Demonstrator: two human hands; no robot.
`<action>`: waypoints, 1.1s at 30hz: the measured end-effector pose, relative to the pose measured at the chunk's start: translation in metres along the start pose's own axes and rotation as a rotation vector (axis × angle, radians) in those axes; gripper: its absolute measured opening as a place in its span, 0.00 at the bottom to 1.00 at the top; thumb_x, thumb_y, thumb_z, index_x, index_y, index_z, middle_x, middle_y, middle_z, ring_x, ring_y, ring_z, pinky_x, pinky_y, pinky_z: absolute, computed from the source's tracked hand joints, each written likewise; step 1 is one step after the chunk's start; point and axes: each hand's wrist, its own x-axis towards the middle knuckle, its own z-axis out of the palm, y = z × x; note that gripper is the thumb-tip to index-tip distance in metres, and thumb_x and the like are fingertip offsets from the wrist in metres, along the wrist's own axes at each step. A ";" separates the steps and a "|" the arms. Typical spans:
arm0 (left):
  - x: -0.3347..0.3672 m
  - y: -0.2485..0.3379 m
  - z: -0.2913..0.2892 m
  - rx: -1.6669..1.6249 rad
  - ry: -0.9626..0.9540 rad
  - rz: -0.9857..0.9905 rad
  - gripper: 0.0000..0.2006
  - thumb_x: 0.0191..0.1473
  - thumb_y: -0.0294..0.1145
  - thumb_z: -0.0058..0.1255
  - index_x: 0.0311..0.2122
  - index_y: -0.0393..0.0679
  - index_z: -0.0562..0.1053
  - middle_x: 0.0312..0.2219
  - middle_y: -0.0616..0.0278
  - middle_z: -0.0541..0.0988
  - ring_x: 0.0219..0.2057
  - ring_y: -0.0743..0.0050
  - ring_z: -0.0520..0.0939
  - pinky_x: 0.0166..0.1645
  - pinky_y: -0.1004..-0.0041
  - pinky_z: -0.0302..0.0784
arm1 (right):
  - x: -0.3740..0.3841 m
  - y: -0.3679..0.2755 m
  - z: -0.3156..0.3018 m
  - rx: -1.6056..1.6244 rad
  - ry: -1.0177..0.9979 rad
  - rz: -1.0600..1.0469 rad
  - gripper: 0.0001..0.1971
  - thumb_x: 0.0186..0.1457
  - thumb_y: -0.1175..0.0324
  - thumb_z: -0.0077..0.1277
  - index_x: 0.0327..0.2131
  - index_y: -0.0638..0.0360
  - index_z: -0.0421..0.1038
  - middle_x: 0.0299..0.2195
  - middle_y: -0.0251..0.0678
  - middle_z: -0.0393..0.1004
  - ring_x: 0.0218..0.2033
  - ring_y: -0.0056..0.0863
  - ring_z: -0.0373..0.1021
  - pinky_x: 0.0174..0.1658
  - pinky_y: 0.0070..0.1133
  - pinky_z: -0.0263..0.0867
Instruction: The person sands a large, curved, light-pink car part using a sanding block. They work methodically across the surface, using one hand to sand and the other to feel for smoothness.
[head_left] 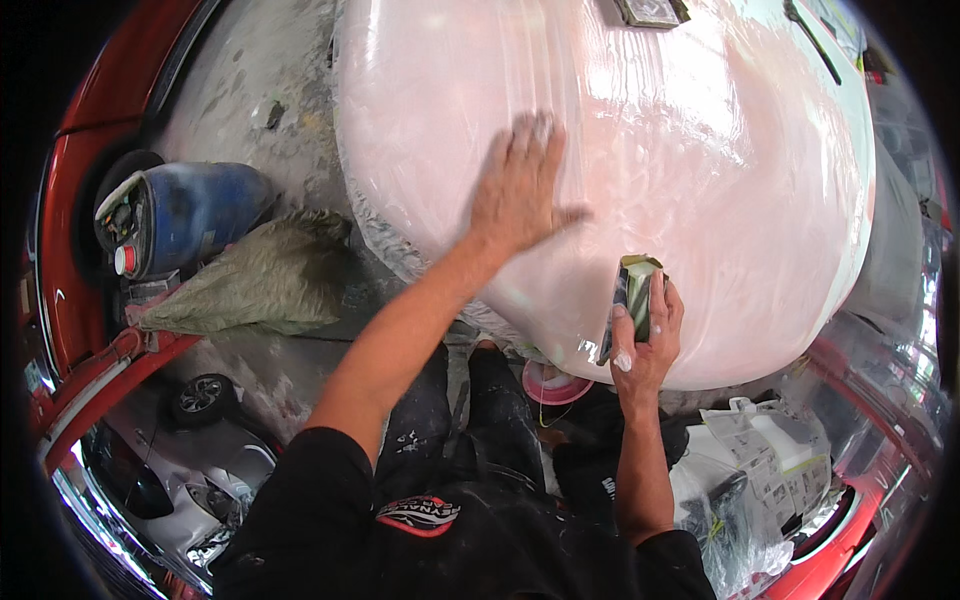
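A large, wet, pinkish-white car body panel (pixel 700 220) spreads in front of me, glossy with water and streaked. My left hand (pixel 520 195) rests flat on its left-middle part, fingers spread and whitish at the tips, holding nothing. Nearer to me, close to the panel's front edge, my right hand (pixel 650 345) grips a sanding block (pixel 640 285) with dark paper along its left side. The block stands lengthwise, its lower face against the panel hidden. A second worn block (pixel 652 12) lies at the panel's far edge.
A pink bucket (pixel 556 388) sits below the panel's front edge, near my legs. Left on the floor are a blue drum (pixel 200 215) and a green sack (pixel 265 285). A silver car (pixel 195 450) stands lower left. Newspaper and plastic sheeting (pixel 765 460) cover something lower right.
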 end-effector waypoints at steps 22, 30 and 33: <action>0.208 -0.159 -0.027 0.107 0.029 -0.146 0.47 0.67 0.67 0.30 0.71 0.30 0.51 0.72 0.39 0.53 0.74 0.47 0.51 0.76 0.54 0.42 | -0.020 -0.041 0.055 -0.020 -0.135 -0.034 0.34 0.50 0.75 0.65 0.63 0.54 0.69 0.59 0.58 0.66 0.55 0.54 0.69 0.56 0.40 0.69; 0.213 -0.264 -0.048 0.025 0.117 -0.343 0.43 0.67 0.62 0.36 0.70 0.30 0.54 0.70 0.37 0.56 0.73 0.45 0.54 0.75 0.53 0.47 | 0.036 -0.073 0.108 -0.044 -0.119 -0.165 0.36 0.49 0.78 0.65 0.63 0.51 0.69 0.61 0.56 0.65 0.54 0.54 0.68 0.57 0.39 0.65; 0.182 -0.291 -0.032 -0.086 0.175 -0.463 0.42 0.67 0.60 0.38 0.69 0.28 0.56 0.67 0.31 0.60 0.70 0.37 0.59 0.73 0.51 0.51 | 0.056 -0.078 0.128 -0.223 -0.128 -0.222 0.31 0.51 0.75 0.63 0.61 0.50 0.72 0.62 0.54 0.65 0.54 0.51 0.66 0.57 0.40 0.63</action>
